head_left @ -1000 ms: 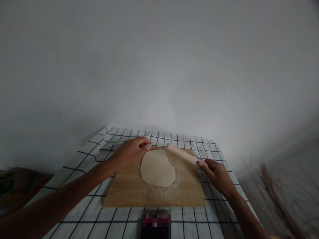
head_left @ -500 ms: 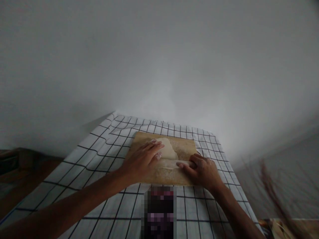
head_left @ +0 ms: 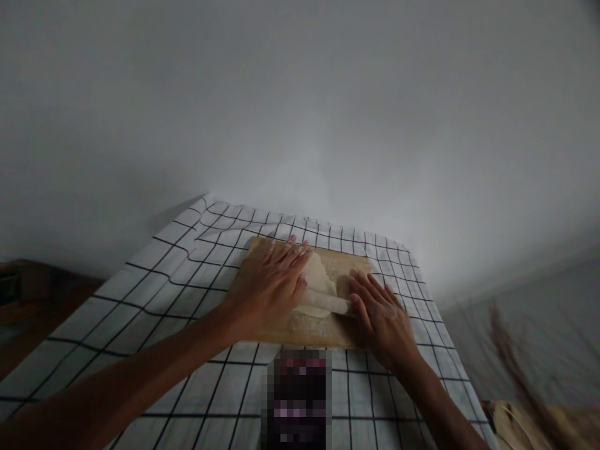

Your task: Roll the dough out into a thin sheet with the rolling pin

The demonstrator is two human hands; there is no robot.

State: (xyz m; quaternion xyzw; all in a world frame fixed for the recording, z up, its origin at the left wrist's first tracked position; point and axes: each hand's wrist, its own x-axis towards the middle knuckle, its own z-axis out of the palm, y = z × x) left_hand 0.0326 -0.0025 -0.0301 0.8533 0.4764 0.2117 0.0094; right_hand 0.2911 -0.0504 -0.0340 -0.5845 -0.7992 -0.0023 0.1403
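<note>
Head view: rolling pin [head_left: 329, 302] lies left-to-right across dough [head_left: 319, 275].

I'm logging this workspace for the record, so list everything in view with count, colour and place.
Smooth cylindrical rolling pin: 1, pale, across the dough, between the hands
Flat dough sheet: 1, cream, on the board, partly hidden
Rectangular wooden board: 1, light brown, on the cloth
Checked cloth: 1, white with black lines, under the board
Plain wall: pale grey, behind
Thin branching twigs: count unclear, reddish brown, right, blurred
Tan object: count unclear, lower right, unidentifiable
Pixelated shape: 1, mostly black, bottom centre
Left hand: 1, bare, spread over dough and pin's left part
Right hand: 1, bare, at pin's right end
</note>
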